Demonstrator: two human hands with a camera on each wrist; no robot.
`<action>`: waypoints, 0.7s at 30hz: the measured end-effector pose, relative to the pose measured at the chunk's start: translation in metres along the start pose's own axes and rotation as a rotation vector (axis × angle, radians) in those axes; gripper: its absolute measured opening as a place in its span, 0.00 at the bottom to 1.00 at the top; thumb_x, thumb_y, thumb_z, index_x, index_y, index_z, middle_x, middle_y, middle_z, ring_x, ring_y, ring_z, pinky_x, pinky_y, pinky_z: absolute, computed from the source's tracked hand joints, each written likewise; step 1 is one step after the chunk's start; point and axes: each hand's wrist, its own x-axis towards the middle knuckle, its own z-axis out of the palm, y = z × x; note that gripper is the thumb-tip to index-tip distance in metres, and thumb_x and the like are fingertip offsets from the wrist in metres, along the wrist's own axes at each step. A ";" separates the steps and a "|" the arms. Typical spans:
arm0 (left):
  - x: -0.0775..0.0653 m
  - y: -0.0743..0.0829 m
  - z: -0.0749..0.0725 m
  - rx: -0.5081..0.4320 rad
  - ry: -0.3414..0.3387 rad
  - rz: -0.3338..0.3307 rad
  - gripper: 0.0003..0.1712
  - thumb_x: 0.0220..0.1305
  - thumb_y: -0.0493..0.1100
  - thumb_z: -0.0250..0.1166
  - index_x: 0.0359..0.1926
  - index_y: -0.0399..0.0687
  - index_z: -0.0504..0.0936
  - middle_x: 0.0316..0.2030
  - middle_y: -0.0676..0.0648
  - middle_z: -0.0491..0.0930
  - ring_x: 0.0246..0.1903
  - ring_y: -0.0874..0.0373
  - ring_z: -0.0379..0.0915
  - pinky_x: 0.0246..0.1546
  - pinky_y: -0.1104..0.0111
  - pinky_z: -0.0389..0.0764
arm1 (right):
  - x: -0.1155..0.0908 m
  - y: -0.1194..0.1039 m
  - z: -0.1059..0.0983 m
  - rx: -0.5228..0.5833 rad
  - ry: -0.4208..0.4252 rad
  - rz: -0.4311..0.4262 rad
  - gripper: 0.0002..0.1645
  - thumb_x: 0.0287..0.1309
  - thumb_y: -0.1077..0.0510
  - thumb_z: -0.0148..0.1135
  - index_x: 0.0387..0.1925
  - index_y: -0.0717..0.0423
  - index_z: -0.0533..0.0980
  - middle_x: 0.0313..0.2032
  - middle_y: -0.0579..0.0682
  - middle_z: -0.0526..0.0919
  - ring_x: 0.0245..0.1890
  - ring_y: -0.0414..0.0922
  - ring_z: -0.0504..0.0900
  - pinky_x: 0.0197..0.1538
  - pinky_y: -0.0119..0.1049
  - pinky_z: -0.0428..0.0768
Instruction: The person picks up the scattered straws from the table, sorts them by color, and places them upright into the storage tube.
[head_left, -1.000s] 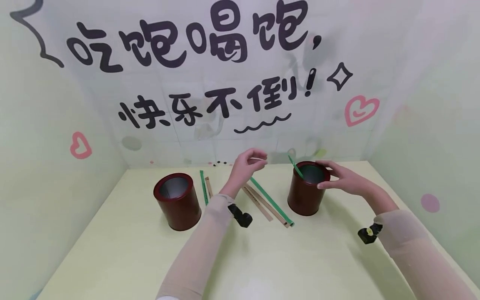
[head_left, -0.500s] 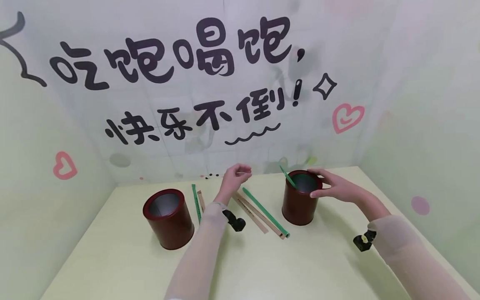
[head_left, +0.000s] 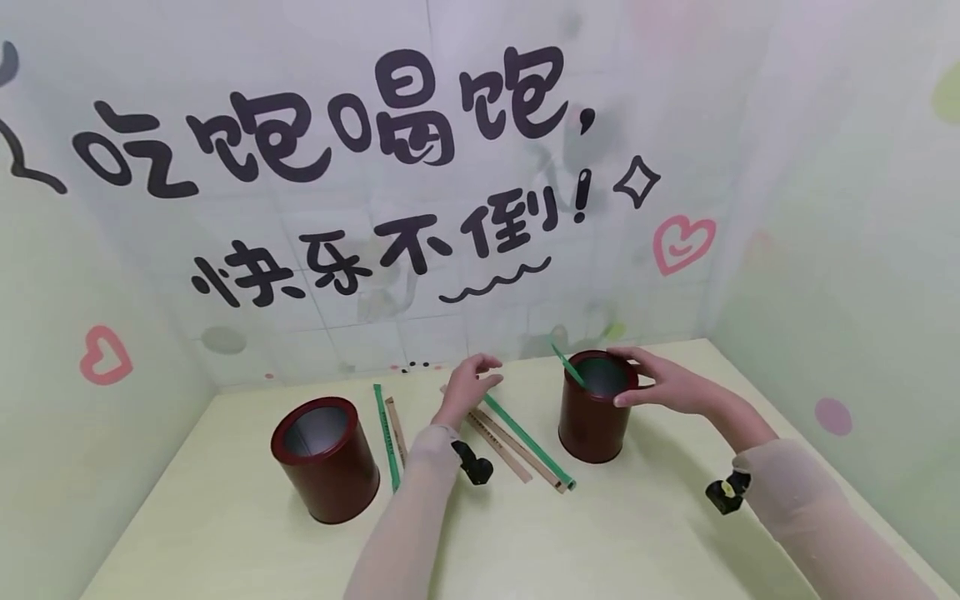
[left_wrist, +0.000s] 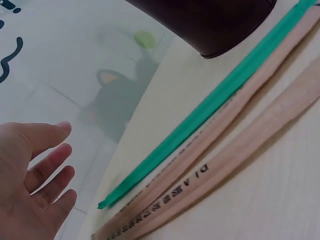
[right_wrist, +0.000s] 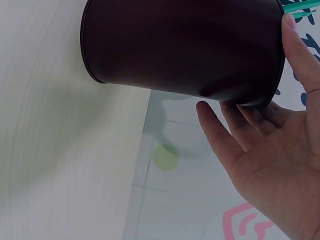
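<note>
My right hand [head_left: 671,385] grips the rim of a dark red canister [head_left: 591,437], thumb on the near side and fingers round the far side. Leaning out of that canister is a green wrapped straw [head_left: 567,364]. With fingers loosely bent and nothing held, my left hand [head_left: 468,390] hovers by the far ends of a loose group of straws. This group has a green wrapped straw [left_wrist: 200,112] and brown paper-wrapped straws [left_wrist: 225,142] with black print, lying slantwise on the table.
A second dark red canister [head_left: 333,475] stands upright at the left, its inside showing no straw. Beside it lie another green straw [head_left: 387,437] and a brown straw [head_left: 396,429]. A printed wall [head_left: 360,333] closes off the table's [head_left: 585,542] back, with walls on both sides.
My left hand has come lower and a little left, closer to the straws' far ends. The right hand stays on the canister. The head view has tilted upward and turned slightly right.
</note>
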 end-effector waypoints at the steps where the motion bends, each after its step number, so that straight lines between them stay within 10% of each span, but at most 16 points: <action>1: 0.000 -0.002 0.001 0.013 -0.001 -0.007 0.14 0.68 0.38 0.63 0.54 0.43 0.81 0.60 0.39 0.77 0.64 0.43 0.70 0.66 0.50 0.71 | 0.000 0.000 0.000 -0.003 0.000 -0.003 0.46 0.61 0.56 0.68 0.73 0.65 0.55 0.68 0.67 0.64 0.67 0.68 0.67 0.58 0.45 0.80; 12: -0.004 -0.009 0.011 0.341 -0.130 -0.034 0.20 0.65 0.26 0.58 0.54 0.43 0.83 0.59 0.40 0.79 0.62 0.45 0.73 0.60 0.55 0.77 | 0.004 -0.002 0.002 0.010 -0.027 -0.006 0.46 0.62 0.55 0.68 0.73 0.64 0.55 0.69 0.66 0.63 0.68 0.68 0.66 0.61 0.53 0.79; 21: -0.010 -0.005 0.008 0.457 -0.105 -0.015 0.16 0.62 0.24 0.60 0.42 0.43 0.88 0.48 0.42 0.85 0.53 0.47 0.79 0.55 0.57 0.81 | 0.006 -0.002 0.003 -0.001 -0.029 -0.010 0.46 0.62 0.55 0.68 0.73 0.63 0.55 0.69 0.66 0.62 0.69 0.70 0.63 0.64 0.59 0.75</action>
